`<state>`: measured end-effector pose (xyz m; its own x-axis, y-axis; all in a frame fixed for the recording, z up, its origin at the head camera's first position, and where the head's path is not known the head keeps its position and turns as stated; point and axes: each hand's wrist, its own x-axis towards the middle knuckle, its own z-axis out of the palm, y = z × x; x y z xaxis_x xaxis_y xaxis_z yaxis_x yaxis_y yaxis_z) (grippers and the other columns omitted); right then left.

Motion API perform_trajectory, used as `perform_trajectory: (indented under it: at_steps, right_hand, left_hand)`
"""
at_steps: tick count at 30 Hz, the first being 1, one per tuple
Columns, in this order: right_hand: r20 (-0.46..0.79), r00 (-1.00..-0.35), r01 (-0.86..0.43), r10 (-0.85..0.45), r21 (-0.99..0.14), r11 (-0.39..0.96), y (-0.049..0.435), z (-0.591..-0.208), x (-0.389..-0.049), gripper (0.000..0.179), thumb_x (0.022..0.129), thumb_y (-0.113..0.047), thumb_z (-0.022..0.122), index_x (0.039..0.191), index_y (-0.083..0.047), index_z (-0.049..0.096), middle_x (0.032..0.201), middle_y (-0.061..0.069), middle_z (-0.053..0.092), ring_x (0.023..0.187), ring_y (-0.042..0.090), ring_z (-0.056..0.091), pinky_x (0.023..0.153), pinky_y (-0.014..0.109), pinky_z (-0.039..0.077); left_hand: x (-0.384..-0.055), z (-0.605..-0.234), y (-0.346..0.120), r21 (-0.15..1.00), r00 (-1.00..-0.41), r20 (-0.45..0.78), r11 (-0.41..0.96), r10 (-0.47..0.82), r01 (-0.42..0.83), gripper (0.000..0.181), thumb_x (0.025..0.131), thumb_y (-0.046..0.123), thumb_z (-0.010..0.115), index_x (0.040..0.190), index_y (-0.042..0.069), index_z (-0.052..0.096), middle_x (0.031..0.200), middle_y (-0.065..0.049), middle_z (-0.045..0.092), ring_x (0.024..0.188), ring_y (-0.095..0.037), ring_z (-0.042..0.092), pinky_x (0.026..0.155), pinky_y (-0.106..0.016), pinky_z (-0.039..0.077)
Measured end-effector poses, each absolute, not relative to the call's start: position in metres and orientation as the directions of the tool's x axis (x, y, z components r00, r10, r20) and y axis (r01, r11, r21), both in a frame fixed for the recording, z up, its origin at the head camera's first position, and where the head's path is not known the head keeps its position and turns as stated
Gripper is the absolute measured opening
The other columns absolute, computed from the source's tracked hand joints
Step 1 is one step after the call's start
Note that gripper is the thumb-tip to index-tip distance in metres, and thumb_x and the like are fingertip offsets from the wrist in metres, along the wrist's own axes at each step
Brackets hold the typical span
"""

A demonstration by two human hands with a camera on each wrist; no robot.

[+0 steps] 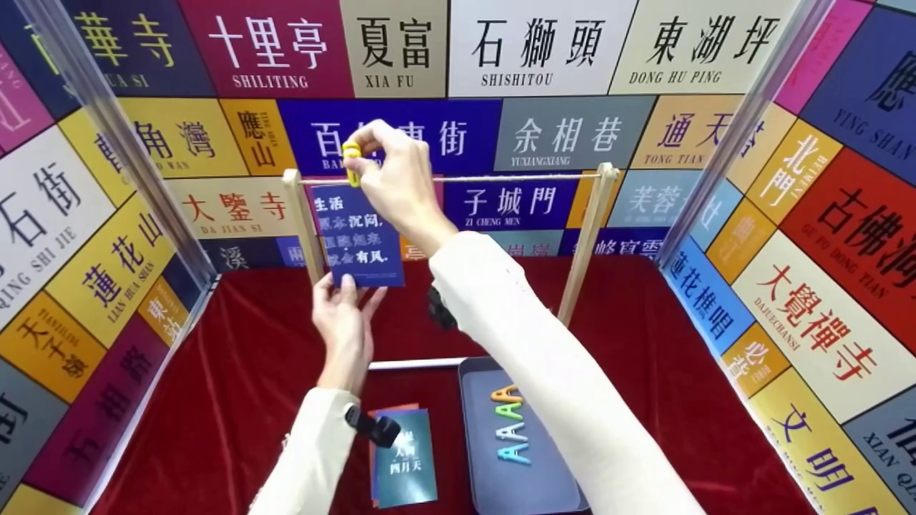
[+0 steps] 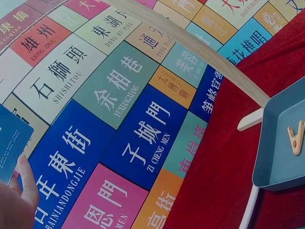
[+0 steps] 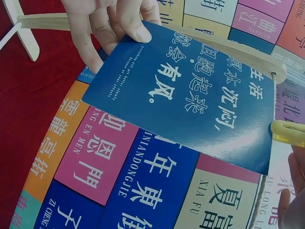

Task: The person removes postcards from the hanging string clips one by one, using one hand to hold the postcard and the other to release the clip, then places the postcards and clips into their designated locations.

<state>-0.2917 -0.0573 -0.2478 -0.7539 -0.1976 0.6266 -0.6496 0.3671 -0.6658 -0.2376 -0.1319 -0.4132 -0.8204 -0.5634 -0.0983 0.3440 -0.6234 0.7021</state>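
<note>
A blue card (image 1: 365, 239) with white Chinese writing hangs upright below a thin string (image 1: 522, 177) at the left end of a wooden frame (image 1: 588, 239). My left hand (image 1: 342, 318) pinches its lower edge, thumb in front and fingers behind. With thumb and fingers, my right hand (image 1: 397, 172) grips a yellow clothespin (image 1: 352, 163) at the card's top edge, on the string. In the right wrist view, the clothespin (image 3: 288, 132) meets the edge of the card (image 3: 190, 112), which bows slightly. Just the right fingers (image 3: 285, 205) show there.
A grey tray (image 1: 526, 490) on the red cloth (image 1: 243, 372) holds several coloured clothespins (image 1: 512, 433). To its left lies a small stack of cards (image 1: 409, 465), a dark green one on top. Walls covered in colourful place-name signs (image 1: 529, 46) surround the frame.
</note>
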Motion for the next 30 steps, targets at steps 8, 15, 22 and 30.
perform_trajectory:
  at_steps: [8, 15, 22, 30]
  right_hand:
    - [0.575, -0.796, -0.605, -0.191, -0.745, 0.282, -0.05, -0.246, -0.291, 0.009, 0.089, -0.007, 0.074, 0.095, -0.01, 0.069, 0.094, 0.004, 0.075, 0.092, 0.01, 0.067, 0.092, 0.012, 0.05]
    - [0.569, -0.798, -0.602, -0.197, -0.752, 0.268, -0.049, -0.242, -0.288, 0.009, 0.089, -0.01, 0.075, 0.096, -0.013, 0.069, 0.095, 0.001, 0.074, 0.094, 0.007, 0.066, 0.099, 0.015, 0.045]
    - [0.565, -0.797, -0.602, -0.215, -0.773, 0.2, -0.045, -0.242, -0.282, 0.008, 0.091, -0.01, 0.072, 0.097, -0.01, 0.067, 0.093, 0.003, 0.072, 0.089, 0.009, 0.066, 0.073, 0.02, 0.054]
    - [0.551, -0.798, -0.589, -0.245, -0.798, 0.124, -0.04, -0.249, -0.276, 0.01, 0.093, -0.008, 0.067, 0.103, -0.007, 0.065, 0.094, 0.005, 0.072, 0.088, 0.012, 0.067, 0.071, 0.022, 0.056]
  left_hand:
    - [-0.233, -0.415, -0.13, 0.726, -0.814, -0.082, -0.594, -0.575, 0.346, 0.012, 0.104, 0.006, 0.046, 0.115, 0.004, 0.051, 0.094, -0.007, 0.062, 0.081, -0.017, 0.068, 0.071, -0.035, 0.066]
    - [-0.228, -0.414, -0.13, 0.727, -0.808, -0.078, -0.588, -0.584, 0.354, 0.012, 0.103, 0.006, 0.047, 0.114, 0.004, 0.052, 0.094, -0.007, 0.063, 0.08, -0.017, 0.068, 0.073, -0.037, 0.066]
    - [-0.223, -0.412, -0.128, 0.72, -0.808, -0.078, -0.593, -0.584, 0.359, 0.013, 0.103, 0.005, 0.048, 0.115, 0.003, 0.053, 0.094, -0.007, 0.065, 0.08, -0.017, 0.07, 0.072, -0.036, 0.066]
    - [-0.216, -0.416, -0.126, 0.737, -0.798, -0.082, -0.575, -0.598, 0.355, 0.013, 0.103, 0.006, 0.048, 0.116, 0.003, 0.052, 0.097, -0.007, 0.062, 0.08, -0.016, 0.069, 0.069, -0.032, 0.065]
